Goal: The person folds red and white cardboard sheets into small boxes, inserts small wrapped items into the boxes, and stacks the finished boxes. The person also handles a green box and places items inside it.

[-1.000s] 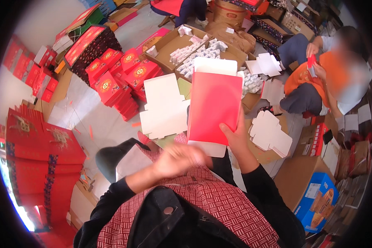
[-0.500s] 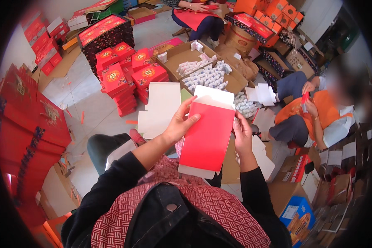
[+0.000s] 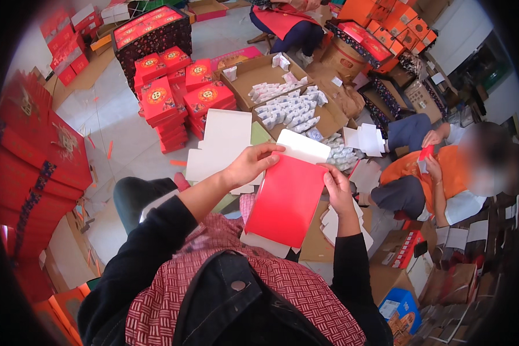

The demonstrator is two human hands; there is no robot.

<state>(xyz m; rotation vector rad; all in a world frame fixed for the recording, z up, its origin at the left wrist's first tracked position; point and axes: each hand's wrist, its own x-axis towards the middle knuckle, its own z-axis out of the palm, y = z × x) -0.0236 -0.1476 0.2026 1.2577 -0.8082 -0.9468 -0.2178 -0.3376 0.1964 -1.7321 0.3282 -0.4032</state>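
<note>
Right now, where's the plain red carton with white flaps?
Head view, centre: the carton is held near its upper corners by the left hand and right hand.

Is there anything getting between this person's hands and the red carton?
Nothing visible: the left hand touches the red carton directly at its upper left corner, by the white flap, and the right hand at its upper right.

ok so from where I'm standing it's a plain bright red carton (image 3: 285, 202), kinda shiny, held slightly askew with its upper corners in the left hand (image 3: 249, 167) and right hand (image 3: 339, 191), a white flap (image 3: 303, 145) sticking out the far end and a pale flap (image 3: 265, 244) poking out the near one
</note>
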